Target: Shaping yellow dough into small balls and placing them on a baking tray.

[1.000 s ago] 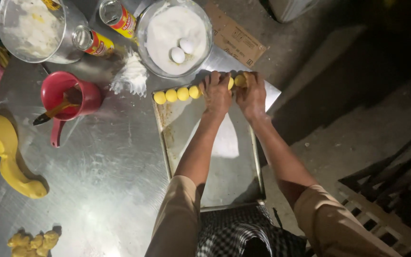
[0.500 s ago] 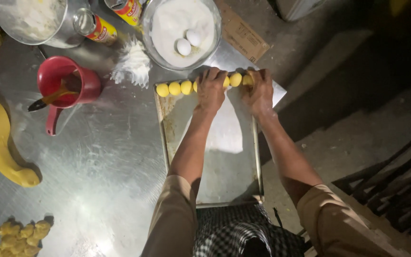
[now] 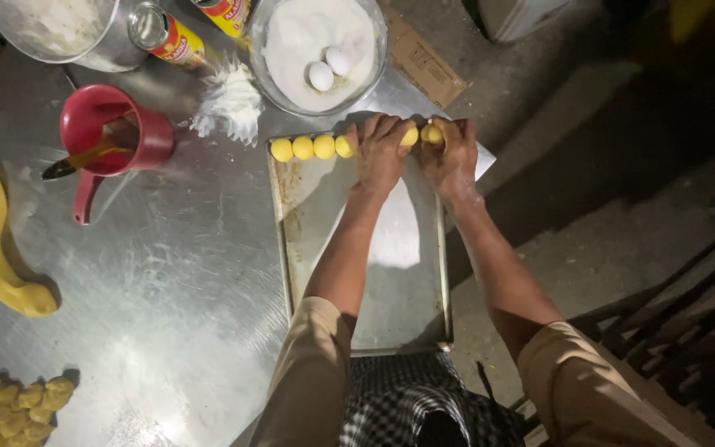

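I see a row of yellow dough balls (image 3: 312, 148) running three-to-nine along the baking tray (image 3: 391, 273)'s far edge. My left hand (image 3: 381, 151) lies flat over the row; my right hand (image 3: 450, 156), at its three o'clock, pinches the end ball (image 3: 430, 133).

both arms outstretched, hands (image 3: 414, 153) side by side, fingers curled

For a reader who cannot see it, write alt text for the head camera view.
Both hands, left hand and right hand, rest on yellow dough balls lined along the far edge of a metal baking tray. Beyond it are a bowl of flour with two eggs and a red jug.
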